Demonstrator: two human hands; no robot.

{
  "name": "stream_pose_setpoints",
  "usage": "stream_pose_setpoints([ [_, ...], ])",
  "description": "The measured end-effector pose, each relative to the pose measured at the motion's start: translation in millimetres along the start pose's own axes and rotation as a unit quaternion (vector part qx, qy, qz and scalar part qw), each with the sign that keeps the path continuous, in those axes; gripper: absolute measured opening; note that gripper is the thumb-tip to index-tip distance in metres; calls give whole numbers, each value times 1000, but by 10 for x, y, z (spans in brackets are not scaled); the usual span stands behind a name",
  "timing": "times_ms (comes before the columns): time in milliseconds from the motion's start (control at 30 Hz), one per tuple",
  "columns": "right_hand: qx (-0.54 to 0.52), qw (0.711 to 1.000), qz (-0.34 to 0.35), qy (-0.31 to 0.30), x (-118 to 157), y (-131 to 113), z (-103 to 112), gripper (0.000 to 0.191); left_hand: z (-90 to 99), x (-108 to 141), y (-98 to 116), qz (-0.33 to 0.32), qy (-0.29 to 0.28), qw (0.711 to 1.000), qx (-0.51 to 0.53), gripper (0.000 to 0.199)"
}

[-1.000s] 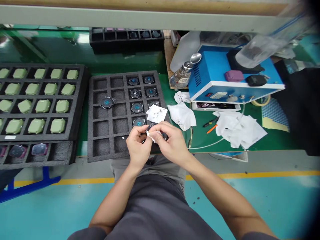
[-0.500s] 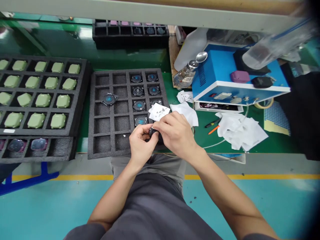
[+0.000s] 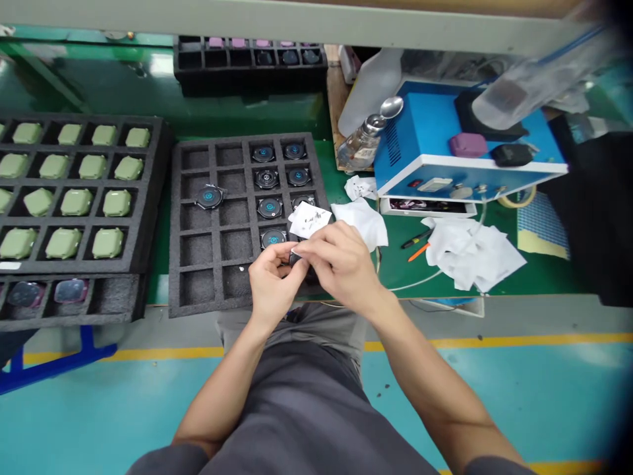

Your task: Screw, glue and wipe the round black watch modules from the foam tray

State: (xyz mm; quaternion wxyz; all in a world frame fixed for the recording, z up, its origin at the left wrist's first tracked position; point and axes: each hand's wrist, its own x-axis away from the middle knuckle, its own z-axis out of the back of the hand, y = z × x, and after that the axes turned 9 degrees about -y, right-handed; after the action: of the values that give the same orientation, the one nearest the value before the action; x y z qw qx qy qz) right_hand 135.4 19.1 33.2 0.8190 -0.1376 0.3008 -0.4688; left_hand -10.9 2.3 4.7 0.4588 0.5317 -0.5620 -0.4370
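My left hand (image 3: 273, 284) is closed around a small, dark, rounded watch body (image 3: 295, 258), mostly hidden by the fingers. Against its upper edge, my right hand (image 3: 343, 264) has its thumb and fingertips pinched together; whatever they hold is too small to make out. Both hands meet over the front right part of a black foam tray (image 3: 195, 225). Round black watches with blue marks on their faces fill its right columns, and one more watch (image 3: 209, 196) rests across a divider on the left. A white paper (image 3: 309, 220) with dark specks lies just beyond my fingers.
Foam trays of green square cases (image 3: 76, 202) stand at left. A blue-and-white machine (image 3: 469, 168) is at right, with a glass pump bottle (image 3: 362, 145) beside it. White wipes (image 3: 472, 254), a black marker (image 3: 416, 239) and an orange pen (image 3: 419, 253) lie before it.
The view has shifted slightly, so the bench appears a little further left. Both hands stay together on the dark watch body, with only slight finger movement.
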Motion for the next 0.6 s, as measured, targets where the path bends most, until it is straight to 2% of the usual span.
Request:
stream_pose_setpoints([
  [133, -12, 996, -53, 68, 136, -11, -157, 16, 39, -12, -24, -6, 22, 999, 49, 30],
  [267, -4, 997, -72, 39, 310, 44, -128, 15, 71, -26, -4, 3, 32, 990, 139, 34],
  [333, -22, 995, -83, 59, 332, 36, -64, 13, 73, -31, 11, 10, 35, 986, 163, 37],
  [433, -51, 988, -96, 106, 235, -58, 19, 11, 63, -29, 14, 6, 30, 986, 162, 35],
  [600, -61, 994, -57, 65, 4, -194, -9, 14, 59, -10, -9, -24, 17, 991, 130, 33],
])
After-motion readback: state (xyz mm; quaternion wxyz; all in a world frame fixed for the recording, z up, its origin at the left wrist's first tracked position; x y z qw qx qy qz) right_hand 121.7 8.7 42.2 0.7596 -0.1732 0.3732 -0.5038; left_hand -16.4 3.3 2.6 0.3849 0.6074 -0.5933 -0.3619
